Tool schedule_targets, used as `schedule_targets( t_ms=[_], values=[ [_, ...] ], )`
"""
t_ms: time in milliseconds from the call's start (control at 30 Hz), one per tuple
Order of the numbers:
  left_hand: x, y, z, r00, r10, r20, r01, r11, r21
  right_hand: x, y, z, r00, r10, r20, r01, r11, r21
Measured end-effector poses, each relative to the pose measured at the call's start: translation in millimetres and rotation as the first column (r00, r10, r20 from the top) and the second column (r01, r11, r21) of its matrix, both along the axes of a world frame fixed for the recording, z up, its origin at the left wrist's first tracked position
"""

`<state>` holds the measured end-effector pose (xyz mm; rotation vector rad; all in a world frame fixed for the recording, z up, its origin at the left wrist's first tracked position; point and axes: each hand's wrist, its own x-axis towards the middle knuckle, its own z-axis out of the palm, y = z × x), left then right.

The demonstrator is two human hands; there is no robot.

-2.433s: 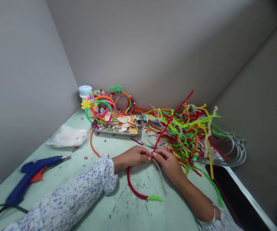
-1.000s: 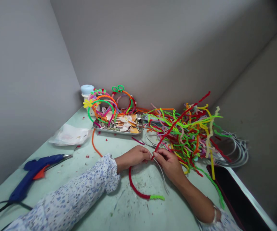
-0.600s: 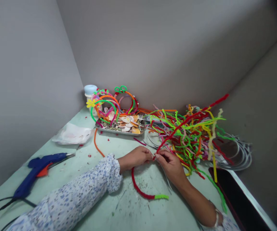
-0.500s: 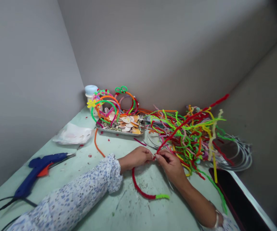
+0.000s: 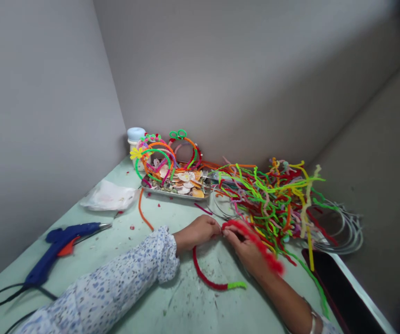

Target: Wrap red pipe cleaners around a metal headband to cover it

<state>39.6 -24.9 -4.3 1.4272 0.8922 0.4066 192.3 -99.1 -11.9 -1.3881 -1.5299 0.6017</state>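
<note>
My left hand is closed in a pinch on a curved headband wrapped in red pipe cleaner, its lower end bright green. The band bows down below the hand toward the tabletop; its upper part is hidden by my fingers. Close beside it, my right hand pinches a long fuzzy red pipe cleaner where it meets the band. The loose length of that pipe cleaner lies back over my right hand toward the wrist, smeared by motion.
A tangled heap of colourful pipe cleaners lies behind my right hand, near coiled grey wire hoops and a dark phone. Finished-looking headbands stand on a metal tray of shells. A blue glue gun lies left.
The red pipe cleaner's free end has swung from pointing up and away to lying back over my right hand. Both hands stay close together. The view has shifted slightly.
</note>
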Motion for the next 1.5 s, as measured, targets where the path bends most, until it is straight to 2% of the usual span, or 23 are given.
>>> schedule_targets(
  t_ms=[133, 533, 867, 1033, 1167, 1233, 1333, 1400, 1433, 1500],
  values=[
    [-0.7, -1.6, 2.0, 0.999, 0.027, 0.017, -0.026, 0.999, -0.046, 1.5, -0.3, -0.5, 1.0, 0.006, 0.019, -0.006, 1.0, 0.009],
    [-0.5, -1.2, 6.7, 0.995, 0.035, 0.09, -0.03, 0.998, -0.056, 3.6, 2.1, -3.1, 1.0, 0.024, 0.008, -0.025, 1.0, 0.012],
    [-1.2, -1.3, 8.2, 0.992, 0.001, 0.125, 0.007, 0.998, -0.059, -0.3, 2.3, -4.8, 0.985, 0.013, -0.173, -0.039, 0.988, -0.15],
    [-4.6, -1.5, 9.4, 0.987, -0.056, 0.154, 0.055, 0.998, 0.006, -0.9, 2.3, -7.3, 0.974, 0.013, -0.225, -0.054, 0.983, -0.175],
    [-5.4, -1.6, 9.5, 0.992, -0.035, 0.12, 0.035, 0.999, 0.004, -0.8, -0.5, -5.1, 0.952, 0.014, -0.305, -0.078, 0.977, -0.198],
    [-5.0, -1.5, 10.5, 0.991, -0.015, 0.131, 0.018, 1.0, -0.02, 0.6, -1.3, -3.1, 0.912, 0.015, -0.411, -0.113, 0.97, -0.215],
    [-4.4, -1.1, 12.8, 0.982, 0.016, 0.186, -0.003, 0.997, -0.071, 4.3, 1.0, -2.6, 0.785, -0.042, -0.618, -0.148, 0.956, -0.254],
    [-4.3, -0.6, 14.2, 0.971, 0.024, 0.239, 0.002, 0.994, -0.108, 6.7, 3.7, -3.3, 0.737, -0.091, -0.669, -0.141, 0.948, -0.284],
    [-4.4, -0.2, 14.7, 0.963, 0.026, 0.269, 0.008, 0.992, -0.124, 7.4, 4.6, -3.3, 0.747, -0.1, -0.657, -0.135, 0.945, -0.297],
    [-4.7, 0.8, 15.2, 0.942, 0.044, 0.333, 0.007, 0.988, -0.152, 7.7, 4.2, -1.3, 0.818, -0.064, -0.571, -0.145, 0.938, -0.314]
  ],
)
